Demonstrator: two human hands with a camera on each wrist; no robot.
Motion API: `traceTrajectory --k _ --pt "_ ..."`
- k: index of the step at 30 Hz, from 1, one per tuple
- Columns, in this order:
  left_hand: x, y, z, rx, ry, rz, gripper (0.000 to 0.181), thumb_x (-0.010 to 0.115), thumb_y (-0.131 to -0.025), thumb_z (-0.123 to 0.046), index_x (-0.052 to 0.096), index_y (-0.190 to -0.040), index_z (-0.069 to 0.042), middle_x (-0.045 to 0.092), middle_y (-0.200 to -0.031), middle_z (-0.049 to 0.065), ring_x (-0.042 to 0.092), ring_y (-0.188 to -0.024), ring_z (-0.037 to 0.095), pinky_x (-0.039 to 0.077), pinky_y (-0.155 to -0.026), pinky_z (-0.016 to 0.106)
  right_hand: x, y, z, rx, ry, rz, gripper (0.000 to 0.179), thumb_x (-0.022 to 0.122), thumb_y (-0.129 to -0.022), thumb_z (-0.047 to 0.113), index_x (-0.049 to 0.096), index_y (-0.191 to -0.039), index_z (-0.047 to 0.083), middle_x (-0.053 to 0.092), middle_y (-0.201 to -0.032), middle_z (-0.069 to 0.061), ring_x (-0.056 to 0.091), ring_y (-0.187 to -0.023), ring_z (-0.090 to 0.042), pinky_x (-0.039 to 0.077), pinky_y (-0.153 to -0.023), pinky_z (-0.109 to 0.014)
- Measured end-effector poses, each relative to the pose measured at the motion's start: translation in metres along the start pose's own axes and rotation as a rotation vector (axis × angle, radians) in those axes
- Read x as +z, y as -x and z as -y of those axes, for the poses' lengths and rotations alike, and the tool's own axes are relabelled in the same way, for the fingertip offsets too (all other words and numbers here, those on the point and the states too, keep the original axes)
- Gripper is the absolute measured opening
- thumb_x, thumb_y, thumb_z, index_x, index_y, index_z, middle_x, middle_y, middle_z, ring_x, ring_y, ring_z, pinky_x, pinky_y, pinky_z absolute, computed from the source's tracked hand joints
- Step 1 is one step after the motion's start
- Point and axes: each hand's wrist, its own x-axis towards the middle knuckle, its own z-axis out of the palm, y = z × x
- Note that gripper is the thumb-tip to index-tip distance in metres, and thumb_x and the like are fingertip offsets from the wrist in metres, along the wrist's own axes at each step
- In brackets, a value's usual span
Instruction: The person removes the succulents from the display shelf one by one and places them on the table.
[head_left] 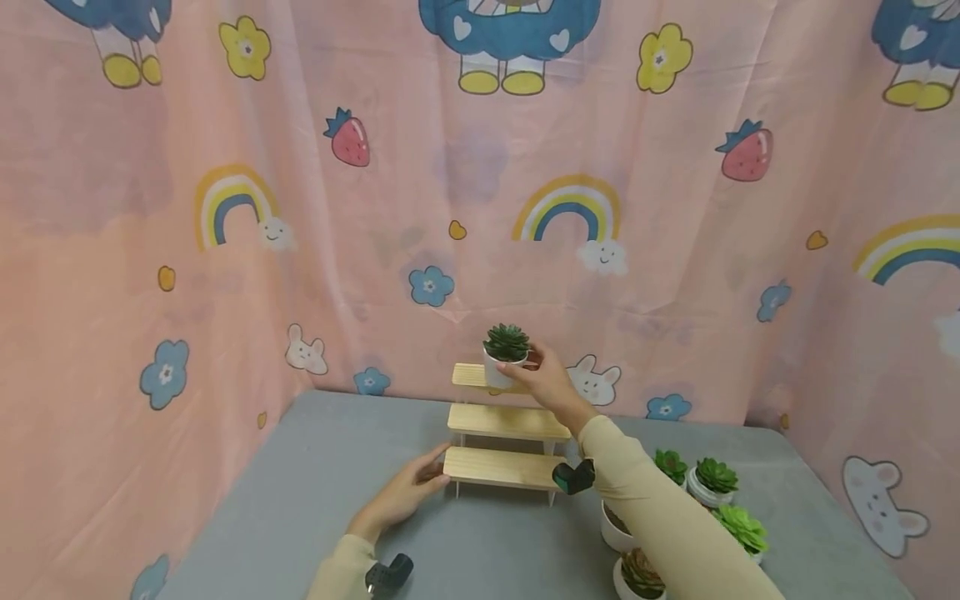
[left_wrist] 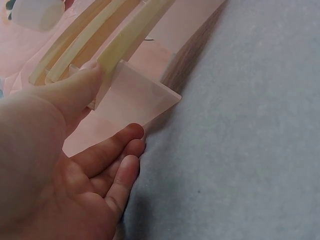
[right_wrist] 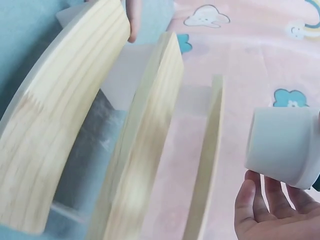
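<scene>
My right hand (head_left: 553, 385) grips a white pot (head_left: 498, 374) with a dark green artificial succulent (head_left: 507, 342) in it. The right wrist view shows the pot (right_wrist: 282, 145) a short gap above the top board (right_wrist: 206, 165) of a three-step wooden stand (head_left: 502, 467). Thumb and fingers lie around the pot's side. At the stand's left end is my left hand (head_left: 408, 490). Its thumb touches the end of the lowest board (left_wrist: 132, 42) in the left wrist view, while the other fingers, nearly straight, lie beside the clear side support (left_wrist: 137, 95).
Several potted succulents (head_left: 716, 477) stand at the right of the grey table (head_left: 315, 467), partly hidden by my right sleeve (head_left: 675, 521). A pink patterned curtain (head_left: 420, 200) hangs behind the table and on both sides.
</scene>
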Motion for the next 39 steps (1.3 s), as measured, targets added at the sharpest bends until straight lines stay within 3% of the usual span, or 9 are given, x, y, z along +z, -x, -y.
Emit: traceTrajectory --k 11,21,28,35,39 --pt "0.0 -0.001 -0.001 0.011 0.004 0.005 0.066 0.056 -0.103 -0.034 0.031 -0.159 -0.01 0.046 -0.154 0.023 0.051 -0.137 0.044 0.044 -0.111 0.06 -0.024 0.022 0.009 0.008 0.11 0.061 0.085 0.069 -0.097 0.035 0.023 -0.16 0.003 0.037 -0.157 -0.026 0.044 -0.141 -0.044 0.042 -0.113 -0.058" --pt "0.001 0.001 0.002 -0.005 0.003 0.003 0.062 0.056 -0.104 -0.031 0.034 -0.159 -0.013 0.055 -0.146 0.024 0.054 -0.134 0.043 0.046 -0.109 0.06 -0.043 0.045 0.007 0.056 0.136 0.083 0.09 0.066 -0.098 0.036 0.014 -0.16 -0.002 0.023 -0.164 -0.029 0.037 -0.146 -0.047 0.038 -0.116 -0.06" --pt "0.002 0.001 -0.001 -0.008 0.018 0.0 0.064 0.056 -0.104 -0.032 0.032 -0.159 -0.011 0.053 -0.148 0.025 0.052 -0.135 0.045 0.044 -0.11 0.061 -0.056 0.055 0.007 0.038 0.154 0.094 0.092 0.066 -0.098 0.038 0.012 -0.161 -0.001 0.023 -0.164 -0.028 0.041 -0.143 -0.045 0.04 -0.115 -0.06" --pt "0.001 0.0 0.001 -0.008 0.011 -0.001 0.063 0.056 -0.104 -0.033 0.032 -0.159 -0.012 0.052 -0.148 0.025 0.051 -0.136 0.046 0.044 -0.109 0.063 -0.063 0.063 0.001 -0.062 0.163 0.076 0.082 0.068 -0.098 0.029 0.022 -0.159 -0.001 0.045 -0.152 -0.028 0.059 -0.127 -0.042 0.054 -0.102 -0.052" --pt "0.002 -0.001 0.005 -0.008 0.012 -0.002 0.064 0.056 -0.104 -0.032 0.031 -0.16 -0.013 0.056 -0.145 0.024 0.053 -0.135 0.043 0.044 -0.11 0.061 -0.068 0.074 -0.002 -0.056 0.163 0.065 0.086 0.068 -0.098 0.026 0.015 -0.16 -0.003 0.036 -0.157 -0.03 0.057 -0.13 -0.043 0.052 -0.104 -0.054"
